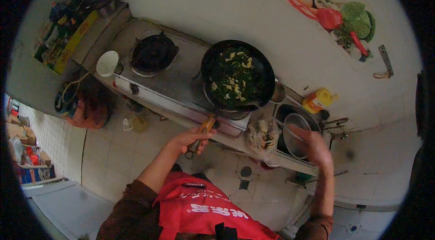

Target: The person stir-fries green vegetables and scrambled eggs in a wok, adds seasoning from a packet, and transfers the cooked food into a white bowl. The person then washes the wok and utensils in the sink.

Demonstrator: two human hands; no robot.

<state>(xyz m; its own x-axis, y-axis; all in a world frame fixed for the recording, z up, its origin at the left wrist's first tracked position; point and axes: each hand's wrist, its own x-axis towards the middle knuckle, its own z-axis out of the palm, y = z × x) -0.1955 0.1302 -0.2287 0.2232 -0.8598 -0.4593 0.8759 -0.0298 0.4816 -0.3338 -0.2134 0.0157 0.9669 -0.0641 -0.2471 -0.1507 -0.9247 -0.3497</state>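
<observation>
My left hand point(195, 139) is closed around the wooden handle of a black wok point(268, 80) on the right burner of a gas stove. In the wok lie cooked dark green leafy vegetables point(226, 80) with pale yellow pieces that look like egg. My right hand point(311, 144), blurred, is over a sink point(282, 143) at the right. Below its fingers, a round, pale metal basin or strainer point(294, 141) sits in the sink. Whether the right fingers grip anything is unclear. A clear plastic bag point(261, 134) with scraps stands between stove and sink.
The left burner point(154, 51) holds no pan. A white bowl point(107, 63) stands left of the stove point(183, 70). A yellow bottle point(317, 100) and a faucet point(336, 124) are by the sink. On the floor are an oil jug point(136, 123) and a gas cylinder point(90, 110).
</observation>
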